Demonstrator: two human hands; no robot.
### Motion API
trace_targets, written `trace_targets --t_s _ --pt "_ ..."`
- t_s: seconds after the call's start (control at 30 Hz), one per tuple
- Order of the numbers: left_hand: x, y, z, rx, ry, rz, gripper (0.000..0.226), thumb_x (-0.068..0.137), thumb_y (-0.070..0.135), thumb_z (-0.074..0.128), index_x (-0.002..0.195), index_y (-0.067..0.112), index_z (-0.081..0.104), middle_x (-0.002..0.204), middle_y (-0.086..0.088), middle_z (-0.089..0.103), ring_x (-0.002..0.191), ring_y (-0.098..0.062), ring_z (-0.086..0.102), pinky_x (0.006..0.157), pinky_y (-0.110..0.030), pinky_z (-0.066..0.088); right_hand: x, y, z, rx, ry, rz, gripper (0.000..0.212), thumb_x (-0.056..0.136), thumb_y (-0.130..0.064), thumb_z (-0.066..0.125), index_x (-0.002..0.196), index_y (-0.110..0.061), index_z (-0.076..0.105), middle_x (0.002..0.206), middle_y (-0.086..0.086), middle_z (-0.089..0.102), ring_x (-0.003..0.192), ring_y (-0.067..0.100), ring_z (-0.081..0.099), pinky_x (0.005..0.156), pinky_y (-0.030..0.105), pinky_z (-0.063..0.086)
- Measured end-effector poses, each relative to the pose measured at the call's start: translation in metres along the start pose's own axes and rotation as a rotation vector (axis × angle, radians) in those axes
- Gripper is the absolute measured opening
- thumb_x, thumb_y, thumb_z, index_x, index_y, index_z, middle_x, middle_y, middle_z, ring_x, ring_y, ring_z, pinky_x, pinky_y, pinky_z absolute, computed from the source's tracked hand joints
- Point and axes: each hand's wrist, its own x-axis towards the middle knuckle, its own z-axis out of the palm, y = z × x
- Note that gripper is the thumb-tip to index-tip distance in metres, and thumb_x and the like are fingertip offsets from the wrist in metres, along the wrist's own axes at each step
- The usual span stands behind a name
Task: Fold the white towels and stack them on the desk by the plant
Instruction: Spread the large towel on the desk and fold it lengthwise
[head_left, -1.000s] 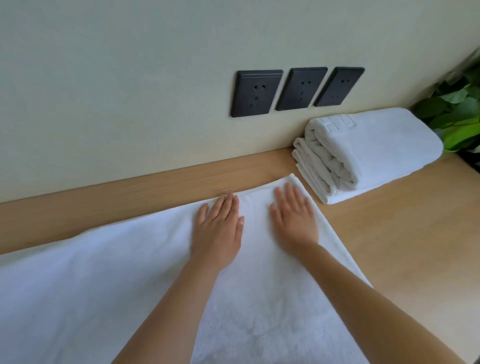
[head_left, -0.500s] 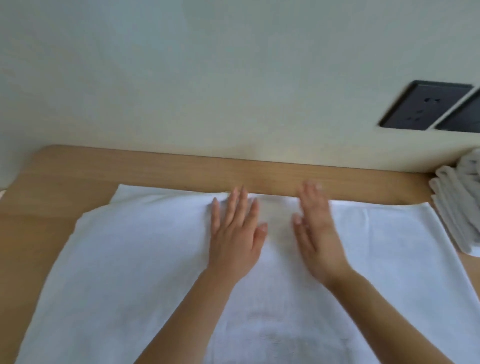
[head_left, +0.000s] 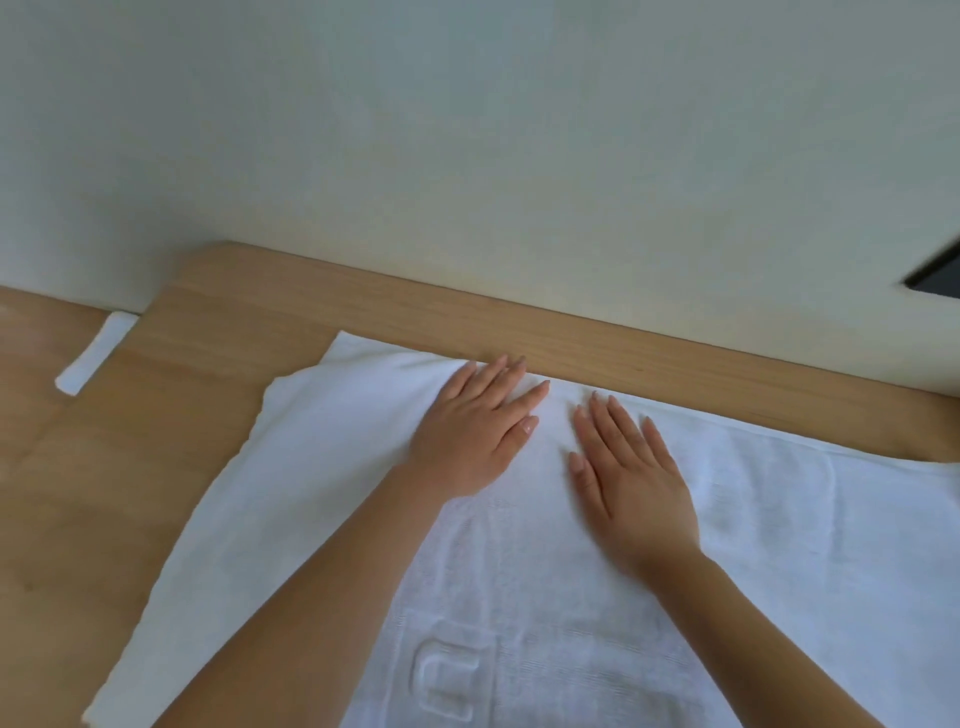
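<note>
A white towel (head_left: 322, 467) lies spread flat across the wooden desk (head_left: 104, 493), its far edge close to the wall. My left hand (head_left: 470, 431) presses flat on the towel near its far edge, fingers straight. Just to the right of it my right hand (head_left: 631, 478) also lies flat on the towel, palm down, fingers straight. An embossed mark shows in the towel near the bottom of the view. The folded stack and the plant are out of view.
A raised wooden strip (head_left: 519, 327) runs along the cream wall behind the towel. A small white strip (head_left: 96, 353) lies beside the desk's left end. The corner of a black wall socket (head_left: 935, 273) shows at the right edge.
The view has swung left, so the folded towel stack and most sockets have left the frame. Both hands have slid left along the towel's far edge, still flat.
</note>
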Motion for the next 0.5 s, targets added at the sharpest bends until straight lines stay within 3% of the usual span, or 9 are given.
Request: trace_targets --t_s 0.13,0.27,0.4,0.5 --pt "-0.010 -0.032 -0.006 0.034 0.006 -0.166 0.059 0.096 0.050 0.005 0.147 0.035 0.032 0.156 0.004 0.028 0.146 -0.017 0.019 0.117 -0.039 0.000 0.000 0.000 0.000 0.006 -0.027 0.005 0.057 0.101 -0.047 0.010 0.152 -0.023 0.019 0.158 -0.006 0.015 0.147 0.008 0.004 0.119 0.036 0.003" --pt "-0.022 -0.069 -0.017 0.034 0.038 -0.339 0.063 0.094 0.050 0.002 0.144 0.037 0.038 0.149 0.011 0.040 0.140 -0.012 0.029 0.115 -0.043 0.009 0.001 -0.002 -0.001 0.015 -0.033 0.010 0.058 0.100 -0.048 0.008 0.152 -0.023 0.018 0.159 -0.006 0.014 0.147 0.008 0.003 0.120 0.036 0.003" --pt "-0.032 -0.086 -0.021 -0.104 0.124 -0.337 0.064 0.092 0.048 0.009 0.138 0.027 0.049 0.141 0.008 0.049 0.132 -0.014 0.040 0.110 -0.038 0.018 0.001 -0.003 -0.002 0.019 -0.036 0.007 0.059 0.100 -0.049 0.007 0.152 -0.023 0.019 0.158 -0.006 0.015 0.147 0.008 0.004 0.120 0.036 0.003" --pt "-0.039 -0.093 -0.025 -0.128 0.113 -0.371 0.070 0.087 0.060 0.011 0.138 0.029 0.047 0.135 0.009 0.050 0.128 -0.014 0.039 0.106 -0.035 0.017 0.002 -0.005 -0.001 0.011 -0.019 0.019 0.060 0.100 -0.048 0.009 0.151 -0.020 0.023 0.158 -0.003 0.019 0.147 0.011 0.006 0.119 0.036 0.002"
